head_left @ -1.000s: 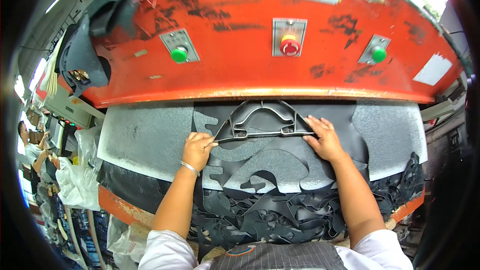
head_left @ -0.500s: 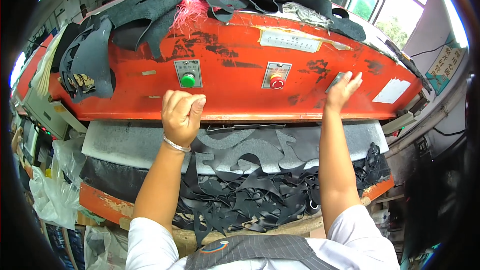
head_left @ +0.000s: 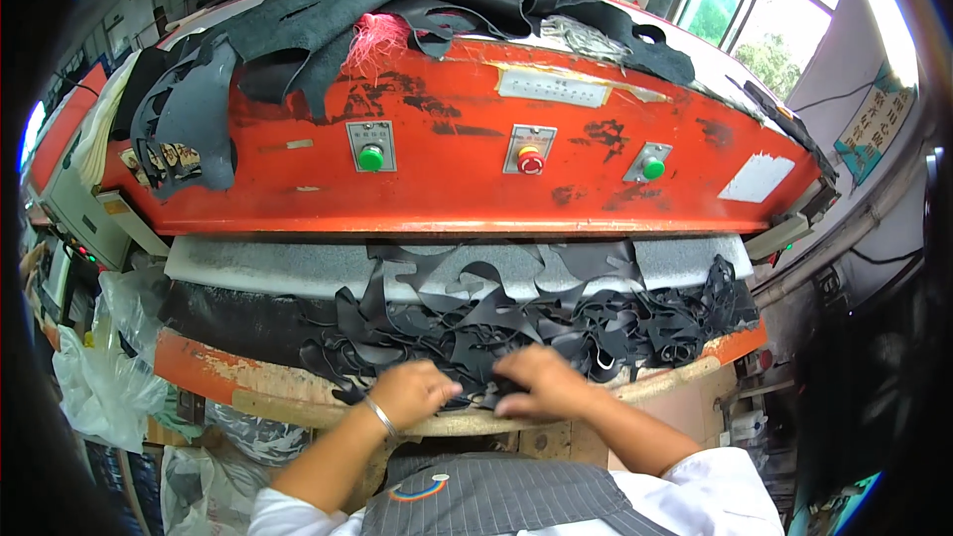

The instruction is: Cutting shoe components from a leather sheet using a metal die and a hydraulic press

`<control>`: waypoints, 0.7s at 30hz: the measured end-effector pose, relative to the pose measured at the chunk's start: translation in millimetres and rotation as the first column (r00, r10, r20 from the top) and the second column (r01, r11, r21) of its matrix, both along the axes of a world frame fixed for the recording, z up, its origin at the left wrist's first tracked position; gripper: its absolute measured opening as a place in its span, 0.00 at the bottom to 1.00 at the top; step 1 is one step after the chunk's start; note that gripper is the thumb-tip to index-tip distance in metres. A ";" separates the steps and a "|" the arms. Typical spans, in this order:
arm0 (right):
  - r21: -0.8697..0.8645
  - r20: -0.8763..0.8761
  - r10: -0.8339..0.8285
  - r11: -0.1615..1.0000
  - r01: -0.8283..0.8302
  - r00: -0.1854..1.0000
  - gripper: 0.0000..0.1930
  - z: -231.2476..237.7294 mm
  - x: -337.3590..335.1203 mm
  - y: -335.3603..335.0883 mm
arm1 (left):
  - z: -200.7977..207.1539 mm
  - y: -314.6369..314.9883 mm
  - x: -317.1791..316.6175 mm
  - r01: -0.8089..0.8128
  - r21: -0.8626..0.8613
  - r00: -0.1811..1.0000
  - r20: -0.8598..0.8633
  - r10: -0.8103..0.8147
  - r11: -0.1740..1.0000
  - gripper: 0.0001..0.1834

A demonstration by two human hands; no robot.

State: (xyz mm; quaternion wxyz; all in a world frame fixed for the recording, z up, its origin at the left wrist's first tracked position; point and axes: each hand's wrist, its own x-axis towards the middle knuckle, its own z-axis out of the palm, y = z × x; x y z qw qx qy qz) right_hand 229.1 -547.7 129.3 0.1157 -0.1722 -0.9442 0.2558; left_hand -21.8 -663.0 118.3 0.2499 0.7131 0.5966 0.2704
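A tangle of black leather scraps [head_left: 476,337] lies along the front of the machine bed, some strips drooping over its near edge. At that edge my left hand [head_left: 409,395], with a silver bracelet at the wrist, has its fingers bunched among the strips; blur hides what is in them. Close by on the right, my right hand [head_left: 544,383] has thumb and fingers closed round dark scraps. Behind the heap, a cut-out leather sheet [head_left: 586,263] rests on the pale grey cutting pad [head_left: 248,263], its far part under the red machine beam [head_left: 437,203].
Two green buttons, left [head_left: 371,158] and right [head_left: 652,169], flank a red stop button [head_left: 531,161] on the beam. Leather pieces [head_left: 467,0] and pink fibres [head_left: 377,40] lie on top. Clear plastic bags [head_left: 104,387] hang at the left. The bed has a worn front rail [head_left: 298,409].
Both hands have come down from the beam's front to the scraps at the bed's near edge, closer together. The right green button, covered before by my right hand, now shows.
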 end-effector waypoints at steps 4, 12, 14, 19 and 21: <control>0.141 0.004 -0.022 0.990 0.021 1.000 0.28 -55.0 3.3 -63.6 | -26.3 -46.0 49.6 -0.151 0.004 0.969 -0.198 0.149 0.988 0.13; 0.190 0.002 -0.096 0.977 0.094 0.995 0.19 -56.5 -0.2 -55.3 | -38.0 -29.8 71.3 -0.326 0.206 0.911 -0.191 0.365 0.923 0.08; 0.175 0.035 -0.037 0.984 0.030 0.999 0.19 -55.5 0.9 -42.9 | -37.3 -21.2 67.9 -0.293 0.144 0.921 -0.222 0.320 0.945 0.09; -0.403 0.182 0.257 0.900 -0.166 0.949 0.18 -13.3 -10.1 56.2 | -16.2 26.0 25.2 -0.206 -0.199 0.972 0.069 0.223 0.958 0.09; -0.100 -0.009 0.045 0.994 -0.045 0.999 0.16 -15.6 -29.7 118.3 | -21.2 84.1 -1.0 -0.262 0.135 0.963 0.109 0.248 0.956 0.08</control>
